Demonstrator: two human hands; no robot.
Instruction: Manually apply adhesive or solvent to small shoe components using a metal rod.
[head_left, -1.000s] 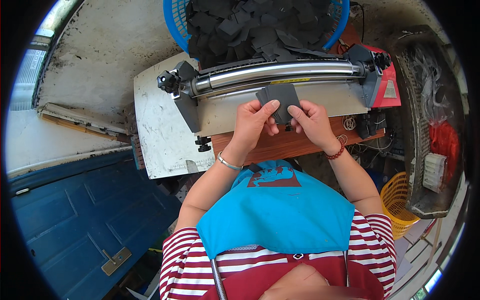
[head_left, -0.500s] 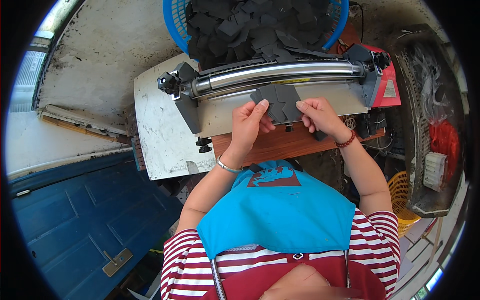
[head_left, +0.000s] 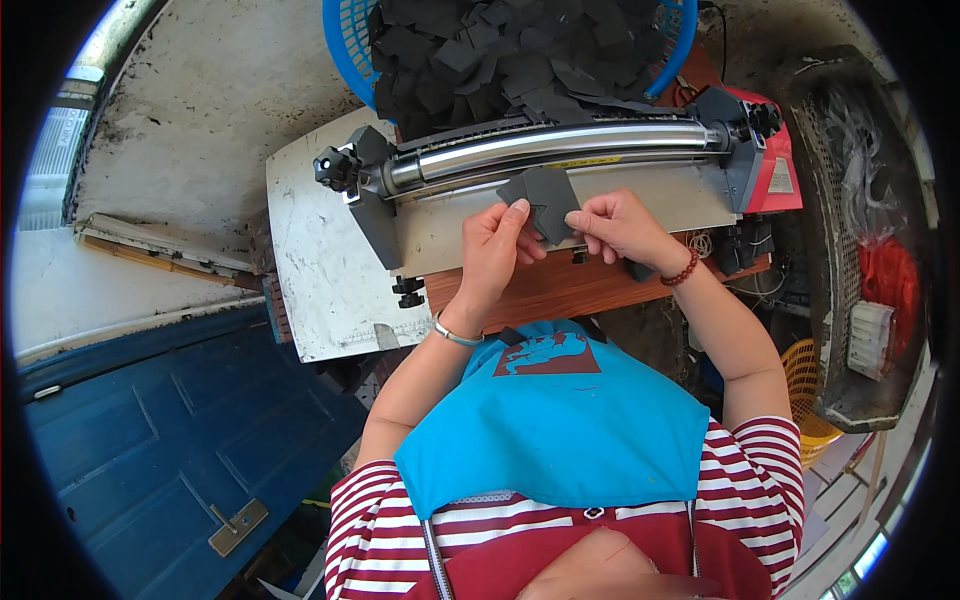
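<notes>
Between my two hands is a small stack of thin dark grey sheet pieces (head_left: 546, 203), held over the front plate of a roller machine (head_left: 570, 146). My left hand (head_left: 495, 245) pinches the stack's left side, thumb on top. At its right edge, my right hand (head_left: 618, 232) grips with thumb and fingers. The pieces overlap closely, with notched edges showing in the middle. Behind them runs the machine's shiny metal roller, with a black knob (head_left: 337, 168) at its left end and a red housing (head_left: 775, 165) at its right.
Behind the machine stands a blue basket (head_left: 347, 50) heaped with similar dark pieces. A white board (head_left: 320, 250) lies left of the machine, beyond a blue door (head_left: 150, 430). At right are a grimy tray-like trough (head_left: 830, 330) and a yellow basket (head_left: 805, 400).
My right hand has moved left, toward my left hand. The fanned-out pieces are now gathered into a narrower, more overlapped stack.
</notes>
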